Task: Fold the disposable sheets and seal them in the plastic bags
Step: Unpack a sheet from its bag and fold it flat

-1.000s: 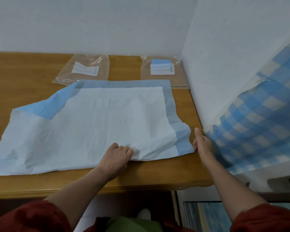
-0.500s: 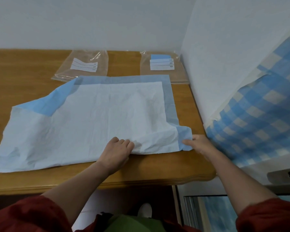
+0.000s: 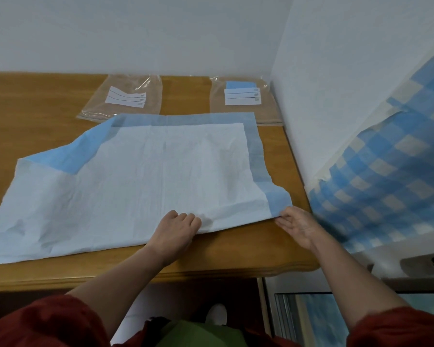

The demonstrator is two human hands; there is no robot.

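Currently the disposable sheet (image 3: 140, 176) is spread across the tabletop (image 3: 236, 251) (its far left corner folded over, blue side up). Its near edge is gripped by the curled left hand (image 3: 174, 231). Its near right corner is met by the right hand (image 3: 298, 225), though a pinch cannot be told. A left plastic bag (image 3: 125, 96) and a right plastic bag (image 3: 243, 96) are laid beyond it.

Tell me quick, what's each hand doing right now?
Left hand: curled, gripping the sheet at its near edge.
Right hand: pinching the sheet at its blue corner.
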